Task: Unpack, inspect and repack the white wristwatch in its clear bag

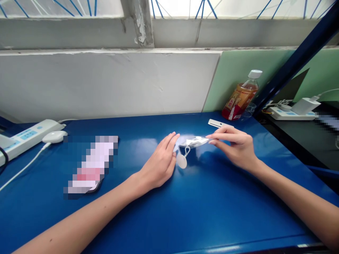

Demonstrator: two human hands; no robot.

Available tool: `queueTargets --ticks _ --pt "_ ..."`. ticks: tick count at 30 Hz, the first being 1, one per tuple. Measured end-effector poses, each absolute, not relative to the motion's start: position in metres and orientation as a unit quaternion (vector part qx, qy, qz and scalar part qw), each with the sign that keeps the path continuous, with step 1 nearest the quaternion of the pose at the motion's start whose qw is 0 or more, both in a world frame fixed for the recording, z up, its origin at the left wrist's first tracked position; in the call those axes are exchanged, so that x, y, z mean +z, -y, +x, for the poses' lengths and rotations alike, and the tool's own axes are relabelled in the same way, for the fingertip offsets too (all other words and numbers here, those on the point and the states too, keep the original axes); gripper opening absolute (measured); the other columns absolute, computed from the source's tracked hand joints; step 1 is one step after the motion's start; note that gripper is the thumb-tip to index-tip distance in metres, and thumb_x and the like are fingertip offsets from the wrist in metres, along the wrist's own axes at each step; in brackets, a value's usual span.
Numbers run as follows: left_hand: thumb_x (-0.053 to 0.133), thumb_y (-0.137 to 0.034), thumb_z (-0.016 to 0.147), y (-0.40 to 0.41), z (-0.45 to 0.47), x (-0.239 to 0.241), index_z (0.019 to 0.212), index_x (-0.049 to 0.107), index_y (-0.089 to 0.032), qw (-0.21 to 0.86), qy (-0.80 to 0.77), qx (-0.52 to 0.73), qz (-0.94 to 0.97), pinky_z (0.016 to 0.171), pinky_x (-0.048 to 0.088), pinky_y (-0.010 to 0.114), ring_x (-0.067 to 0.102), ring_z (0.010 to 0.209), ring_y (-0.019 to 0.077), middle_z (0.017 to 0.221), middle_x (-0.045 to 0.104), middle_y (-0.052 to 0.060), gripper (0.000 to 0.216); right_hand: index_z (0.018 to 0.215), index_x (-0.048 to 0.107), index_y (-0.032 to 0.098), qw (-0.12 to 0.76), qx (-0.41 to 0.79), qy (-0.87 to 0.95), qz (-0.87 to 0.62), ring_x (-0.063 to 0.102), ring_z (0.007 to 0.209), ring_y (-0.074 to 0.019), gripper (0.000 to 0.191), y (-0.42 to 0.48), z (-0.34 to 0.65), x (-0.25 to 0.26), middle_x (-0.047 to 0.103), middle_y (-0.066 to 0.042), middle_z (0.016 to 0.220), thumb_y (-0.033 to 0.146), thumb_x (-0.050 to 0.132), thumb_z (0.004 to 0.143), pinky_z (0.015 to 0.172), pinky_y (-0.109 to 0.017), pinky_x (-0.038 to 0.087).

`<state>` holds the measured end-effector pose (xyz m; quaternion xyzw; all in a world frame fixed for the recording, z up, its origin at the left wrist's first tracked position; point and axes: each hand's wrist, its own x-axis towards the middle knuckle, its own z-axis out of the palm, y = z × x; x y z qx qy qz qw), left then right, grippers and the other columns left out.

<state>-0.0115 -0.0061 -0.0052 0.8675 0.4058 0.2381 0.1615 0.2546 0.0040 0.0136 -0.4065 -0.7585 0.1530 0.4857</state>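
Note:
My right hand (234, 144) pinches the right end of a thin, clear, shiny plastic piece (197, 141) between thumb and fingertips, just above the blue tabletop. Its exact kind is hard to make out through the glare. A round white tag (182, 161) hangs from its left end on a short looped white cord. Close to that end is my left hand (161, 160), its fingers stretched out with the thumb below. Whether the left fingertips touch the plastic, I cannot tell. Partly hidden behind my right hand lies a flat white strip with a dark slot (218, 123).
On the left of the blue table (185, 211) lie a blurred-out phone (92, 162), a power strip (34, 135) and a white round charger (55, 137) with its cable. A drink bottle (241, 97) stands at the back right beside a slanting blue post (296, 60).

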Motion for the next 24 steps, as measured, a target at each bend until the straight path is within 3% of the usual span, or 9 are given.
queueTargets --ticks 4,9,14,18,20,24 --pt "0.03 -0.016 0.099 0.006 -0.013 -0.005 0.153 0.02 -0.017 0.167 -0.404 0.263 0.86 0.12 0.028 0.051 0.025 0.148 0.0277 0.158 0.028 0.017 0.055 0.077 0.076 0.025 0.529 0.275 0.673 -0.437 0.064 0.073 -0.0208 0.014 -0.006 0.253 0.017 0.069 -0.003 0.075 0.036 0.071 0.085 0.067 -0.035 0.055" --pt "0.038 -0.024 0.098 0.009 -0.014 -0.001 0.154 0.015 -0.018 0.157 -0.37 0.292 0.868 0.119 0.028 0.051 0.025 0.148 0.0297 0.159 0.026 0.017 0.061 0.076 0.075 0.02 0.446 0.37 0.67 -0.465 0.058 0.064 -0.0163 0.025 -0.011 0.251 0.005 0.065 -0.002 0.069 0.041 0.068 0.086 0.059 -0.03 0.048" --pt "0.069 -0.054 0.082 0.009 -0.012 0.003 0.154 0.017 -0.017 0.139 -0.314 0.221 0.913 0.116 0.03 0.055 0.024 0.147 0.0383 0.159 0.025 0.021 0.096 0.086 0.078 0.018 0.398 0.3 0.711 -0.497 0.063 0.068 -0.0182 0.025 -0.01 0.243 -0.007 0.071 -0.006 0.08 0.04 0.066 0.088 0.058 -0.031 0.048" --pt "0.067 -0.071 0.075 0.007 -0.01 0.003 0.152 0.028 -0.015 0.159 -0.309 0.148 0.926 0.115 0.032 0.055 0.03 0.144 0.0388 0.155 0.035 0.021 0.103 0.085 0.076 0.019 0.352 0.228 0.753 -0.507 0.061 0.062 -0.0171 0.023 -0.009 0.242 -0.009 0.07 -0.006 0.078 0.037 0.062 0.09 0.056 -0.031 0.048" --pt "0.066 -0.068 0.078 0.007 -0.01 0.003 0.151 0.031 -0.013 0.155 -0.321 0.137 0.924 0.115 0.033 0.053 0.031 0.144 0.0372 0.155 0.036 0.021 0.098 0.092 0.075 0.019 0.342 0.189 0.775 -0.496 0.064 0.068 -0.0186 0.022 -0.009 0.244 -0.009 0.07 -0.007 0.087 0.036 0.061 0.091 0.061 -0.033 0.052" --pt "0.066 -0.056 0.083 0.008 -0.01 0.001 0.151 0.031 -0.012 0.133 -0.345 0.134 0.92 0.116 0.031 0.052 0.029 0.145 0.0352 0.155 0.035 0.021 0.088 0.117 0.066 0.018 0.325 0.119 0.837 -0.423 0.063 0.11 -0.0273 0.031 -0.007 0.249 -0.009 0.064 -0.014 0.121 0.035 0.059 0.093 0.095 -0.043 0.052"
